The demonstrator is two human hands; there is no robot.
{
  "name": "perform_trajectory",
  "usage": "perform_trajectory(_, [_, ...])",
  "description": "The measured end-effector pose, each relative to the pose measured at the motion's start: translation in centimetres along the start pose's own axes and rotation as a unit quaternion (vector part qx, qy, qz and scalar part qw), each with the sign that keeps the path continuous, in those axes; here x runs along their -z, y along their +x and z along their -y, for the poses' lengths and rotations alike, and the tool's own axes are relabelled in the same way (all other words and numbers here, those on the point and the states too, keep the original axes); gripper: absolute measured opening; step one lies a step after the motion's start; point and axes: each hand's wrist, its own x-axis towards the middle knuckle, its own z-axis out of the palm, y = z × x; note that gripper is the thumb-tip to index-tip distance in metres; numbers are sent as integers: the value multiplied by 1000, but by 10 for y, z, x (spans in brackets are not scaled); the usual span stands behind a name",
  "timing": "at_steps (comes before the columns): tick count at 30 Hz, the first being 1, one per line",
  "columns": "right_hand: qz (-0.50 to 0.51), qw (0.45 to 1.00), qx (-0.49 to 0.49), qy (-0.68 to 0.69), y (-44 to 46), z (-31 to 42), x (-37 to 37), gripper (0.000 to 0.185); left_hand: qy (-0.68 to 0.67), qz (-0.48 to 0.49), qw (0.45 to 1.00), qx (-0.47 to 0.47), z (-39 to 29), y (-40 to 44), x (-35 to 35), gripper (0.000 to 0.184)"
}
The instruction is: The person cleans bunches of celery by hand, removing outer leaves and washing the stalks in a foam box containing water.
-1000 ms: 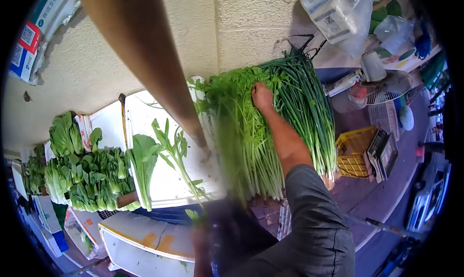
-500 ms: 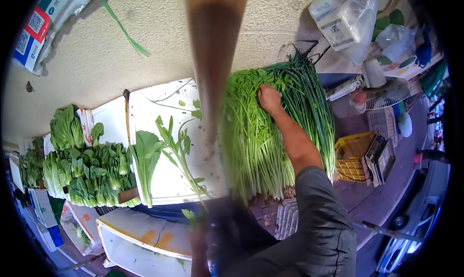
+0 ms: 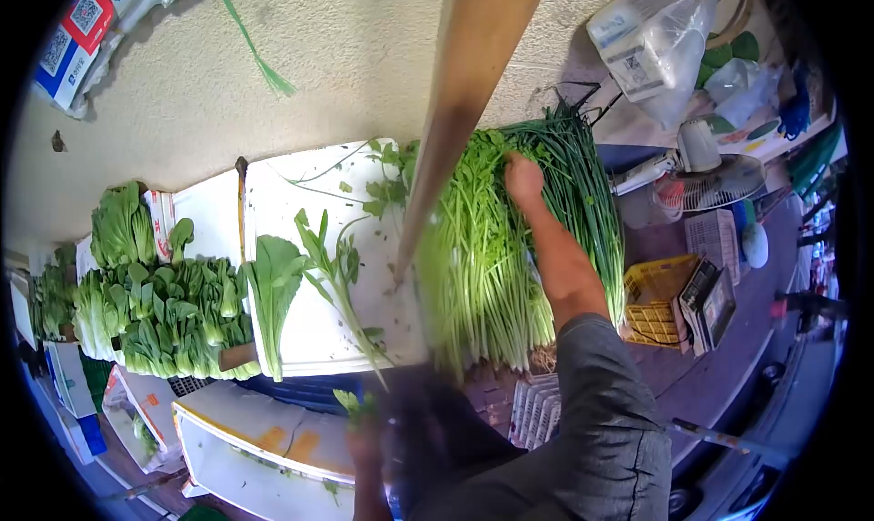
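Observation:
A thick pile of celery (image 3: 487, 266) lies with its leaves toward the wall and its roots toward me. My right hand (image 3: 524, 182) is closed at the leafy end of this pile, where long dark green chives (image 3: 578, 193) lie alongside. Its fingertips are partly hidden among the leaves. Low in the view, my left hand (image 3: 364, 444) is blurred and closed, with celery leaves (image 3: 353, 401) sticking out above it. On the white foam board (image 3: 319, 343) lie a leafy green head (image 3: 276, 289) and a thin leafy stalk (image 3: 337, 284).
A wooden pole (image 3: 464, 93) crosses the view in front of the celery. Bok choy (image 3: 182, 316) fills the left side. To the right are a yellow crate (image 3: 651, 307), a scale (image 3: 706, 303) and a fan (image 3: 719, 180). A foam box (image 3: 264, 430) stands near me.
My right hand has shifted slightly right and toward the wall over the celery tops. My left hand stays low with the leaves. The pole appears farther right and tilted as the view turned.

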Motion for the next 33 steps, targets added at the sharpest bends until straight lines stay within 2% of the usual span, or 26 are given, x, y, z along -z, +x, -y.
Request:
perform_trajectory(1, [-50, 997, -37, 43, -1, 2, 3, 26, -9, -8, 1000, 0, 1, -2, 1, 20])
perform_trajectory(2, [-45, 992, -106, 55, -1, 2, 9, 28, -18, -17, 1000, 0, 2, -4, 3, 19])
perform_trajectory(5, [-61, 990, 14, 126, -9, 6, 13, 29, -39, -37, 998, 23, -5, -8, 0, 19])
perform_trajectory(6, [-29, 984, 58, 166, -13, 14, 9, 27, -47, -38, 998, 33, -6, -8, 0, 19])
perform_trajectory(9, [81, 984, 77, 142, -26, 46, 2, 30, -69, -38, 993, 83, -3, -12, 2, 19])
perform_trajectory(12, [126, 992, -6, 17, -31, 71, 1, 34, -90, -71, 986, 121, -5, -14, -1, 19])
perform_trajectory(14, [127, 991, -34, -11, -28, 64, -20, 36, -18, -70, 994, 86, 6, -18, 7, 20])
perform_trajectory(15, [127, 991, -47, -24, -27, 62, -28, 36, 60, -52, 996, 41, 26, -20, 16, 21])
perform_trajectory(17, [124, 991, -43, 33, -29, 63, -28, 30, 102, -38, 994, 7, 33, -26, 23, 22])
perform_trajectory(21, [69, 987, -12, 148, -35, 52, -39, 23, -23, -60, 994, 85, -4, -29, 17, 23])
perform_trajectory(24, [45, 981, 2, 190, -40, 42, -42, 20, -35, -74, 991, 110, -9, -34, 16, 24])
perform_trajectory(27, [63, 971, 0, 232, -34, 36, -32, 21, -22, -84, 991, 98, -7, -37, 15, 25])
perform_trajectory(28, [80, 970, -3, 230, -29, 34, -30, 16, -16, -85, 991, 98, -2, -37, 15, 25])
perform_trajectory(32, [223, 901, -92, 360, -22, 32, -10, 15, 46, -76, 992, 94, 25, -38, 24, 26])
perform_trajectory(33, [224, 915, -72, 329, -22, 31, -7, 15, 86, -70, 991, 81, 26, -38, 26, 26])
